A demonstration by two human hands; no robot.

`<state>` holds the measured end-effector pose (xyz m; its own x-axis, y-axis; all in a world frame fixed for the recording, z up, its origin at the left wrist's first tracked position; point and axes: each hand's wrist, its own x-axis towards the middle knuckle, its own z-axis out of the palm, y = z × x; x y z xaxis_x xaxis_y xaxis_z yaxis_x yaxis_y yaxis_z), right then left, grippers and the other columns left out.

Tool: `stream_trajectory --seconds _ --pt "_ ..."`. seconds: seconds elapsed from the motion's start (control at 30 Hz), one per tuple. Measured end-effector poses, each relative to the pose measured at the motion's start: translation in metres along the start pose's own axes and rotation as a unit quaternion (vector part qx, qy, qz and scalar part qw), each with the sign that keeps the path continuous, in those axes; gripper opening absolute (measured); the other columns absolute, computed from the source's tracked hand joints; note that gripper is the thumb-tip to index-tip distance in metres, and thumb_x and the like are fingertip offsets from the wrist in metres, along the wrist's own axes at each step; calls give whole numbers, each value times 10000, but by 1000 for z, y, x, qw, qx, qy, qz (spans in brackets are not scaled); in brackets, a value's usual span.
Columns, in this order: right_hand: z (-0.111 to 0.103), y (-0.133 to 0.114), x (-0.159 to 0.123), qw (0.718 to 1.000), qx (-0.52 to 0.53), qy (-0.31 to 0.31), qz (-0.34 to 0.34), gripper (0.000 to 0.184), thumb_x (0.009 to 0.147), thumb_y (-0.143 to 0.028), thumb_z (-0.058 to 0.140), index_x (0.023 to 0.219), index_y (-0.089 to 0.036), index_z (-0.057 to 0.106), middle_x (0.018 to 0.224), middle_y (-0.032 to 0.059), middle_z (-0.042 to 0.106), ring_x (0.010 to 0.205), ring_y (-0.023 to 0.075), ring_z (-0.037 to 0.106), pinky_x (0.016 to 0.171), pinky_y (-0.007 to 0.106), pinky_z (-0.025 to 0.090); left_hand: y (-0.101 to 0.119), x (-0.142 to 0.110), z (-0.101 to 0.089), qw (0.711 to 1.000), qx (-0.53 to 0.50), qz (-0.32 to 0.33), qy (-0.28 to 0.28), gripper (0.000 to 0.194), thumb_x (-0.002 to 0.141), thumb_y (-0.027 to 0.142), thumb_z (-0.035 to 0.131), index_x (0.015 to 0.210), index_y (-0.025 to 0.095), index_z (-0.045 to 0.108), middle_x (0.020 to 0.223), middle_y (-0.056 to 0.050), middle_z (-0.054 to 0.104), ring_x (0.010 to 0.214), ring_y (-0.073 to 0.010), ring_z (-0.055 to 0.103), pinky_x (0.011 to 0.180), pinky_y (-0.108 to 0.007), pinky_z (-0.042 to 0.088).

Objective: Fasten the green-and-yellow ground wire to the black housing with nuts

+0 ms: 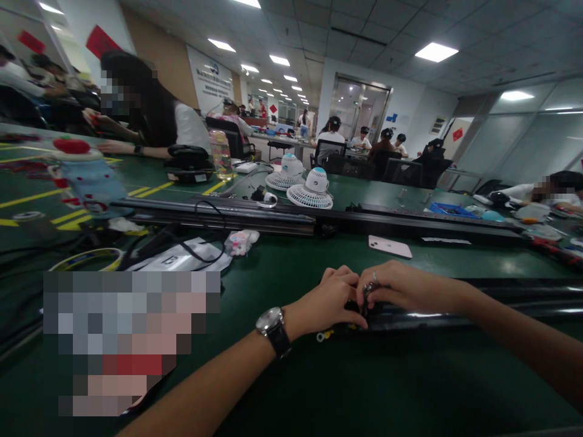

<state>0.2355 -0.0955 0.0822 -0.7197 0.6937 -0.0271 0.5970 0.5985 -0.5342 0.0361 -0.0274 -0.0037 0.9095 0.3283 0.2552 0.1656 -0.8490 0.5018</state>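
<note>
Both hands meet at the near end of a long, glossy black bar (437,320) lying on the green table. My left hand (334,298), with a watch (272,331) on its wrist, curls its fingers and thumb around something hidden at that end. Close against it, my right hand (398,285) pinches a small dark metallic piece (367,292), too covered to name. A ring on a finger shows there. Under my left hand, a small ring-shaped metal terminal with a yellow sleeve (322,336) sticks out.
Beyond my hands lie a pink phone (390,246) and more long dark bars (410,223). Two white fans (310,193) stand behind them. To the left are a blue bottle (93,182), a tape roll (88,260) and cables. Other people sit at tables around.
</note>
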Motion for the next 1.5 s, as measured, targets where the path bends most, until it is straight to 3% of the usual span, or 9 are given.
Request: stream_trajectory --seconds 0.37,0.53,0.83,1.0,1.23,1.5 --pt "-4 1 1 998 50 -26 0 187 1045 -140 499 1025 -196 677 1036 31 656 964 171 650 879 312 508 -5 -2 -7 998 -49 20 -31 121 865 344 746 972 290 730 1221 16 607 1200 -243 434 994 -372 276" --pt "-5 3 3 999 38 -25 -11 184 1036 -119 515 1016 -203 677 1047 27 651 1012 177 633 930 325 484 -4 -1 -5 998 -52 16 -24 109 863 340 749 959 290 738 1217 16 619 1197 -244 441 992 -377 275" --pt "-4 1 -1 1000 0 -1 0 139 1004 -91 569 1013 -197 657 1010 3 643 949 151 618 863 282 468 -1 -1 -1 1000 -19 8 -2 127 861 368 748 931 263 730 1238 3 603 1174 -239 449 952 -362 292" --pt "-3 -6 -3 1000 -24 6 -1 246 908 -7 603 1042 -204 663 1030 -4 664 956 153 620 868 285 460 -1 -1 0 1000 2 6 14 152 870 381 737 923 239 722 1195 -12 615 1120 -233 471 921 -353 301" --pt "-1 -5 -3 999 -33 11 5 106 944 -199 693 1049 -212 683 1038 3 683 947 169 633 857 299 468 0 -1 -1 1000 12 15 13 162 880 389 725 910 230 715 1141 -18 626 1086 -223 488 921 -347 309" --pt "-3 -5 0 999 -42 18 23 117 992 -189 640 1077 -234 707 1017 -9 723 930 162 672 852 289 489 -1 0 -6 1000 18 -2 -12 230 870 445 723 855 216 710 1043 -25 622 1097 -239 482 929 -358 314"
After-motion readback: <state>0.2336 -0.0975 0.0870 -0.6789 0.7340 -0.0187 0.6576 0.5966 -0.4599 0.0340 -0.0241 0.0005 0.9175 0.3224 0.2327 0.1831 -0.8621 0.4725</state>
